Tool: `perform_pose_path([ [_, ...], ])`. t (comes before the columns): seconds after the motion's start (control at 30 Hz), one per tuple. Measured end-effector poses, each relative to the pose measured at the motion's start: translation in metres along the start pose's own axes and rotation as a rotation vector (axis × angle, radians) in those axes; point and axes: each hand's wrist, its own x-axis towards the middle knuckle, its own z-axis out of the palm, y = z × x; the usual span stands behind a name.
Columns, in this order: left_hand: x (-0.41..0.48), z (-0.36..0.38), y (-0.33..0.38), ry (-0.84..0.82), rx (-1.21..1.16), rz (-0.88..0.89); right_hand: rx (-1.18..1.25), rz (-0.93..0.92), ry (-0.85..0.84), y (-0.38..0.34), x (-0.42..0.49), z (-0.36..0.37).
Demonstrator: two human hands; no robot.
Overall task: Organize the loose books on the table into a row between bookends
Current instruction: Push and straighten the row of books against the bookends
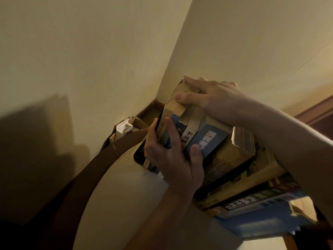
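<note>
Books nearly all in a row, end bunch being squared up

Both hands clasp a bunch of upright books (pixel 201 134) at the far end of the row (pixel 243 186) on the round table (pixel 126 195): the left hand (pixel 173 159) wraps their spines, the right hand (pixel 210 94) curls over their top edges; the row leans unevenly, so straightening probably remains, and no bookend can be made out for sure; a dark flat thing (pixel 137 156) lies just beside the bunch, and a cardboard box (pixel 138 121) holding a small white box (pixel 123 129) stands past the table edge by the wall
</note>
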Motion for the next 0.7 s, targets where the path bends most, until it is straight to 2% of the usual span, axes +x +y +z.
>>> perform_pose_path([
  [0.43,0.004,-0.002,0.009,-0.019,-0.049,-0.083,0.031,-0.021,0.036,0.003,0.001,0.003],
  [0.53,0.003,-0.006,0.009,-0.038,-0.067,-0.085,0.1,-0.03,0.079,0.011,-0.004,0.0],
  [0.6,0.0,-0.011,0.011,-0.057,-0.104,-0.1,0.044,0.004,0.108,0.019,-0.006,0.0],
  [0.7,0.001,-0.009,0.013,-0.07,-0.089,-0.108,0.021,0.092,0.038,0.027,-0.009,0.005],
])
